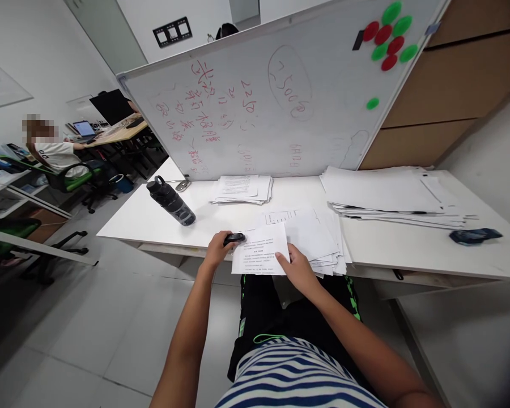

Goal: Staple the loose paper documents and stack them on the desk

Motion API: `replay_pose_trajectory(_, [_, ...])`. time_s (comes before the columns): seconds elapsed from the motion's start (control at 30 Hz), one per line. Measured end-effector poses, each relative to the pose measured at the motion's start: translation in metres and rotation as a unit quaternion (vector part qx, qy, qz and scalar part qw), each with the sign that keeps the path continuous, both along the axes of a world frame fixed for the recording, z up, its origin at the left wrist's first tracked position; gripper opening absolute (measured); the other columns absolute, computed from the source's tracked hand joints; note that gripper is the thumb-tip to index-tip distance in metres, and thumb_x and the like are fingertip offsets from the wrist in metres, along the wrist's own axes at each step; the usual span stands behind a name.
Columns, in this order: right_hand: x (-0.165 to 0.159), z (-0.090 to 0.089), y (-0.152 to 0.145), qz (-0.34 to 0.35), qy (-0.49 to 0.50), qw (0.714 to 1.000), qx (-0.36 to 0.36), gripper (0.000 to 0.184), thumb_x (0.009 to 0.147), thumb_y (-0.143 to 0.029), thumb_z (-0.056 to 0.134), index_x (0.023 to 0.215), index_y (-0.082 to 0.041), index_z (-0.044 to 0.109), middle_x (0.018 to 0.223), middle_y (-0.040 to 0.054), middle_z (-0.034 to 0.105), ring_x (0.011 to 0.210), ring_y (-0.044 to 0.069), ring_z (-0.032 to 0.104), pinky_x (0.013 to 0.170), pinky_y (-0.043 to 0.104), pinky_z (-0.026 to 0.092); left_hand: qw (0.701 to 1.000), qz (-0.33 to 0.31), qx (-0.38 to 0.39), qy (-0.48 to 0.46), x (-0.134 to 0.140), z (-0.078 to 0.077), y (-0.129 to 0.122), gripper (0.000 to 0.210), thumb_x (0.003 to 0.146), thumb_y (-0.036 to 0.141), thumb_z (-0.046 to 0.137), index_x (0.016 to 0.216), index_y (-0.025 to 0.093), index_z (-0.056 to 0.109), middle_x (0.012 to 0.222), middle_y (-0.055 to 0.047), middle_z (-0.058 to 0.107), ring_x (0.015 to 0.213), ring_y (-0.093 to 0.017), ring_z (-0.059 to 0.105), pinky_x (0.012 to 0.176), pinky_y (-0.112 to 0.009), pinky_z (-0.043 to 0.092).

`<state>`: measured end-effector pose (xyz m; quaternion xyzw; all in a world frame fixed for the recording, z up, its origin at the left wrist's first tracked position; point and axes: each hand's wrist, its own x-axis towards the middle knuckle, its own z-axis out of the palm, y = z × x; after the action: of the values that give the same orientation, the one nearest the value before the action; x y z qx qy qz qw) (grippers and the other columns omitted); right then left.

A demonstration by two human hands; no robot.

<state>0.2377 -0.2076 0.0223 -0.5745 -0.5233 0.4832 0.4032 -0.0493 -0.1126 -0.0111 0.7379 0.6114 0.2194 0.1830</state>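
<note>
My left hand (218,247) is closed round a small black stapler (235,239), whose front end meets the upper left corner of a printed sheet (259,255). Whether its jaws are pressed together I cannot tell. My right hand (297,268) grips that sheet by its right edge, thumb on top and fingers underneath. The sheet hangs slightly over the desk's front edge, above my lap. Partly under and to the right of it lies a loose pile of papers (317,235). Farther back stands a neater stack of printed papers (240,188).
A black water bottle (171,201) stands on the white desk (130,218) at left. Large sheets (382,192) are piled at right, with a dark object (475,236) beyond. Behind rises a whiteboard (323,85) with round magnets. Another person (62,150) sits far left.
</note>
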Motion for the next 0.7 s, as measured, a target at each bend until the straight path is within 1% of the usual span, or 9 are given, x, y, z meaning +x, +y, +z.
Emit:
replay_pose_trajectory(0.2, [-0.0040,-0.0022,0.0001,0.011,-0.008,1.000,0.002,0.038,0.091,-0.045,0.053,0.122,-0.024,0.061,0.114,0.0065,0.072,0.104,0.026,0.067,0.086,0.039,0.052,1.000,-0.004,-0.003,-0.001,-0.0012,-0.0026,0.0004,0.032,0.085,0.038,0.063,0.114,0.024,0.061,0.113,-0.007,0.066,0.106,-0.025,0.057,0.091,-0.038,0.046])
replay_pose_trajectory(0.37, [-0.0063,-0.0020,-0.0002,0.018,-0.017,1.000,0.009,0.040,0.092,-0.043,0.052,0.126,-0.024,0.060,0.115,0.0069,0.071,0.106,0.027,0.066,0.088,0.040,0.052,1.000,-0.011,0.007,-0.007,-0.0004,-0.0027,-0.0006,0.031,0.085,0.039,0.064,0.112,0.024,0.062,0.115,-0.008,0.067,0.108,-0.025,0.059,0.093,-0.038,0.046])
replay_pose_trajectory(0.43, [-0.0062,-0.0015,-0.0007,0.019,-0.014,1.000,0.008,0.040,0.091,-0.043,0.053,0.127,-0.025,0.060,0.115,0.0072,0.071,0.106,0.027,0.066,0.087,0.041,0.052,1.000,-0.014,0.008,-0.014,0.0001,-0.0024,-0.0013,0.031,0.085,0.039,0.063,0.112,0.024,0.062,0.120,-0.008,0.066,0.117,-0.026,0.057,0.097,-0.039,0.045])
replay_pose_trajectory(0.5, [-0.0054,-0.0013,-0.0013,0.018,-0.014,1.000,0.007,0.040,0.091,-0.043,0.053,0.126,-0.025,0.060,0.115,0.0071,0.071,0.105,0.028,0.066,0.086,0.041,0.052,1.000,-0.012,0.006,-0.023,0.0001,-0.0029,-0.0017,0.031,0.085,0.037,0.063,0.114,0.025,0.061,0.127,-0.008,0.065,0.130,-0.027,0.050,0.103,-0.042,0.042])
replay_pose_trajectory(0.57, [-0.0042,-0.0017,-0.0021,0.017,-0.017,1.000,0.009,0.040,0.091,-0.043,0.053,0.126,-0.025,0.060,0.115,0.0065,0.072,0.104,0.028,0.066,0.085,0.041,0.053,0.999,-0.009,0.004,-0.035,-0.0006,-0.0045,-0.0013,0.034,0.085,0.035,0.064,0.117,0.026,0.060,0.132,-0.008,0.063,0.138,-0.027,0.042,0.108,-0.044,0.038])
replay_pose_trajectory(0.7, [-0.0012,-0.0039,-0.0041,0.014,-0.015,1.000,0.009,0.040,0.091,-0.043,0.053,0.126,-0.026,0.060,0.115,0.0059,0.072,0.104,0.027,0.067,0.084,0.040,0.053,0.999,-0.015,0.010,-0.049,-0.0035,-0.0099,0.0014,0.036,0.084,0.034,0.065,0.118,0.026,0.060,0.133,-0.008,0.062,0.140,-0.027,0.042,0.110,-0.044,0.037])
